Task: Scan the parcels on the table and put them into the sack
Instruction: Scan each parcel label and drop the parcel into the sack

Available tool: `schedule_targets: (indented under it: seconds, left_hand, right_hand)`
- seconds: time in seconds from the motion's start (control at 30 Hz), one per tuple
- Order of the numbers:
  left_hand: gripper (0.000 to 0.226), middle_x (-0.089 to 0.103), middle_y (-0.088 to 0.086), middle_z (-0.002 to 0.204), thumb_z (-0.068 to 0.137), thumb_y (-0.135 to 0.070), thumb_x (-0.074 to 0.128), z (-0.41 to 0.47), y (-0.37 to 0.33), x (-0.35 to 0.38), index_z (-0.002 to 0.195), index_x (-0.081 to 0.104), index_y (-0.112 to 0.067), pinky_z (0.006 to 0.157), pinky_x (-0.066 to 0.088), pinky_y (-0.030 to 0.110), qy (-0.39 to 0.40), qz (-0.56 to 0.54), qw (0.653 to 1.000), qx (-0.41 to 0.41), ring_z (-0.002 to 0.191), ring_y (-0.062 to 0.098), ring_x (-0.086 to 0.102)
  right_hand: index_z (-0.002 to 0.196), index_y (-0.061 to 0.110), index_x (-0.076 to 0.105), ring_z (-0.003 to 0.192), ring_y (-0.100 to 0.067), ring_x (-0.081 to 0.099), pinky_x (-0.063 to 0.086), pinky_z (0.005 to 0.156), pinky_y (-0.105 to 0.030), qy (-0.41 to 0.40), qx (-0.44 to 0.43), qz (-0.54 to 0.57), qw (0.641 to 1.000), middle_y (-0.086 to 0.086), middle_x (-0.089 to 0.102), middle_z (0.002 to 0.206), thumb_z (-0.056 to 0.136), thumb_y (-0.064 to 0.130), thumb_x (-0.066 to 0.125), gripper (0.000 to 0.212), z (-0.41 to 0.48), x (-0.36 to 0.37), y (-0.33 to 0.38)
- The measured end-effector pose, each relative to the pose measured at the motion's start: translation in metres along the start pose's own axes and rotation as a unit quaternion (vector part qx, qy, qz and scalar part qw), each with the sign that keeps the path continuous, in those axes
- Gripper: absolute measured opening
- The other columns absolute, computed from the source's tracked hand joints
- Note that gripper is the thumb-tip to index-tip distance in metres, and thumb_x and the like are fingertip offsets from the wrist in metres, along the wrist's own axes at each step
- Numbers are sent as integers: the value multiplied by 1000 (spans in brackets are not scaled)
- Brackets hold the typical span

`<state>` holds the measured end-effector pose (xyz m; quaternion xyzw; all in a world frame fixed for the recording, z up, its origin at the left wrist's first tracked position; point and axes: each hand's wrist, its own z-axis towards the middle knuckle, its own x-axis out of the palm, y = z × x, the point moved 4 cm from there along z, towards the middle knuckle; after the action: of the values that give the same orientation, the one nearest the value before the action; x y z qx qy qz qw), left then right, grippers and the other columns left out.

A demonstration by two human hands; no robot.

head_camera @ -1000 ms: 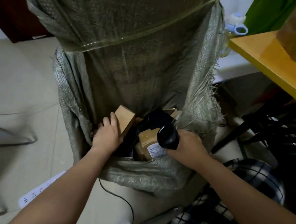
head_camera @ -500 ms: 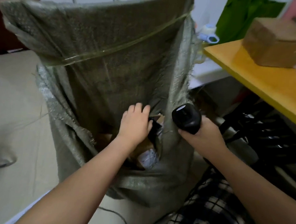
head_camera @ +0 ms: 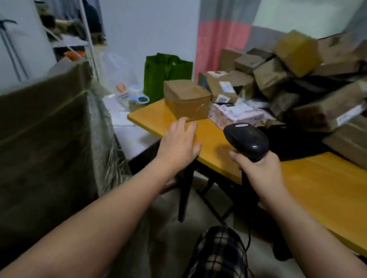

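Observation:
My right hand grips a black barcode scanner over the front edge of the yellow table. My left hand is empty, fingers straight, stretched over the table's near corner just short of a brown cardboard box. Beside that box lies a pink-and-white parcel. A heap of brown parcels fills the table's back and right. The grey-green woven sack stands at the left, its inside hidden.
A green bag, a plastic bag and a small bottle with a blue ring stand behind the table's left corner. Black table legs sit under the near edge. My knee in plaid cloth is at the bottom. Metal shelving stands far left.
My view has swung from the sack up to the table. My left hand left the sack empty and moved right over the table corner. The right hand rose with the scanner.

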<state>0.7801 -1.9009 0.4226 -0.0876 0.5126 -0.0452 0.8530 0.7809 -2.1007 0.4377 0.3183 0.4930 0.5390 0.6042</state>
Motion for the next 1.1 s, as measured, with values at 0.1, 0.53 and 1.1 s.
schedule_targets:
  seconds: [0.1,0.53,1.1]
  left_hand:
    - [59,36,16,143,92,-40,55,59,6,9,140,39,-10,105,31,42,-24,33,999,4,131,33,33]
    - [62,51,5,124,83,-67,51,85,28,-1,127,49,-24,85,48,46,0,67,998,-11,116,29,42]
    - [28,64,1,105,86,-47,63,-52,-50,-18,100,44,-32,54,53,30,45,-664,682,-302,83,17,69]
  right_hand:
    - [99,29,68,85,5,61,43,73,-7,-25,9,19,999,14,69,92,76,17,79,28,25,-3,2]
    - [104,25,69,78,-2,65,50,64,-11,9,92,114,989,8,71,92,79,20,76,27,58,5,-5]
    - [105,13,69,93,-11,69,56,77,-22,-39,33,234,971,0,75,98,72,-12,71,41,-28,-40,2]
